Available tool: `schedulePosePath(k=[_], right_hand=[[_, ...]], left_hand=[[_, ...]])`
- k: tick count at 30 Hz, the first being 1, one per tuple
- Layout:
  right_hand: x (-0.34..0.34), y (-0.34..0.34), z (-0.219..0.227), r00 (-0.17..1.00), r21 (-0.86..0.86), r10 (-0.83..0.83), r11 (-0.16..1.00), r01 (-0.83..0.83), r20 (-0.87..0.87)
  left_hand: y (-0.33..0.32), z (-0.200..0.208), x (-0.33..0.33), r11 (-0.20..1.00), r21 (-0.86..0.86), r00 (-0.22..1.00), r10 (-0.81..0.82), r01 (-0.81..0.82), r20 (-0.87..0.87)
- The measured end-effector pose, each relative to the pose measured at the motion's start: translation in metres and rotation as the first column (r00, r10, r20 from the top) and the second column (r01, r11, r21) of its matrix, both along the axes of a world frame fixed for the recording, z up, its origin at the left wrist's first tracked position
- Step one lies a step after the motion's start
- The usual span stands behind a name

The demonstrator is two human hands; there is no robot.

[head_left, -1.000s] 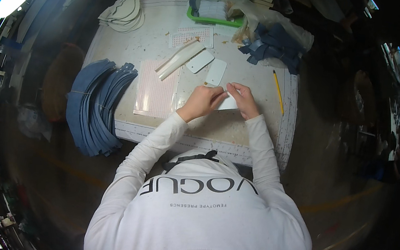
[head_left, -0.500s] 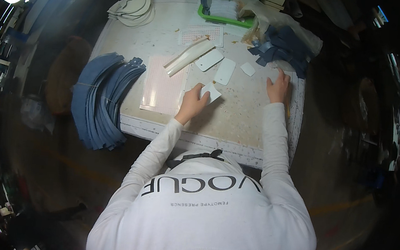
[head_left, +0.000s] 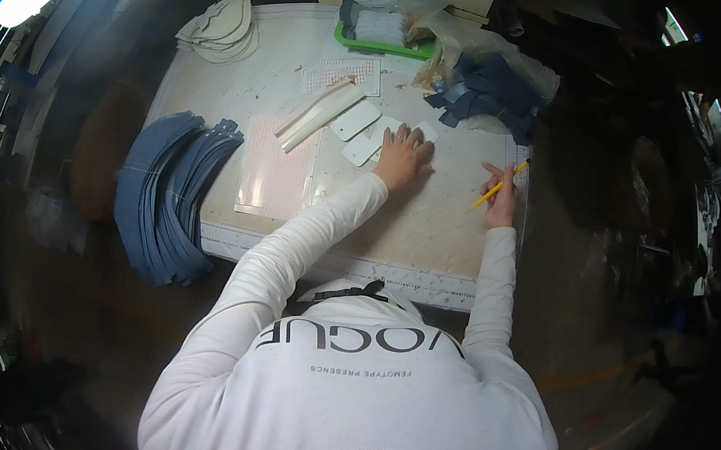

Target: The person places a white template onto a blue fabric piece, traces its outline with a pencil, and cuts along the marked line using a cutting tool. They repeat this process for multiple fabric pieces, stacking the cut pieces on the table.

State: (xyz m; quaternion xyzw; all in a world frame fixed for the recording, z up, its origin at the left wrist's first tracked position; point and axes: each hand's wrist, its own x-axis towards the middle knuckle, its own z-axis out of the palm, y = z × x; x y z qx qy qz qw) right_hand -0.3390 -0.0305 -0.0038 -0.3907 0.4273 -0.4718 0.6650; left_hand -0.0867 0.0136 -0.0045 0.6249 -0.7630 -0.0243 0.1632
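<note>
The left hand (head_left: 404, 158) lies palm down with its fingers somewhat spread, touching small white cards (head_left: 360, 149) around the middle of the desk (head_left: 433, 246); whether it grips one cannot be told. To its right and well apart, the right hand (head_left: 503, 207) holds a yellow pencil (head_left: 485, 198), tip slanting toward the near left. The cards lie close together, some partly under the left hand. Just left of them is a pale curved strip (head_left: 312, 121), its near end over a pink-patterned sheet (head_left: 276, 172); a smaller patterned sheet (head_left: 341, 76) lies farther off. Bundled blue fabric strips (head_left: 166, 196) hang over the left edge. Along the far side are stacked cream pieces (head_left: 220, 30) at left, a green tray (head_left: 385, 49), and dark blue fabric pieces (head_left: 490, 94) beside clear plastic (head_left: 547, 82) at right.
</note>
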Motion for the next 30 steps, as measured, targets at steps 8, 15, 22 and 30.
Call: schedulePosePath(k=[8,15,22,30], right_hand=[[0.08,-0.021,-0.014,0.974,-0.132,-0.012,0.991,-0.018,-0.225],[0.121,-0.041,-0.008,0.97,-0.151,0.151,0.972,-0.181,-0.189],[0.142,-0.018,-0.014,0.982,-0.149,0.146,0.975,-0.164,-0.121],[0.152,-0.001,-0.039,0.893,-0.398,-0.064,0.908,-0.134,-0.446]], left_hand=[[0.027,-0.014,-0.004,1.0,0.005,1.0,-0.008,0.008,-0.005],[0.049,-0.007,0.014,0.998,0.018,0.998,-0.063,0.063,-0.009],[0.074,-0.013,0.027,0.997,-0.066,0.993,-0.042,0.035,-0.109],[0.073,-0.015,0.028,0.999,-0.038,0.989,-0.001,-0.005,-0.151]])
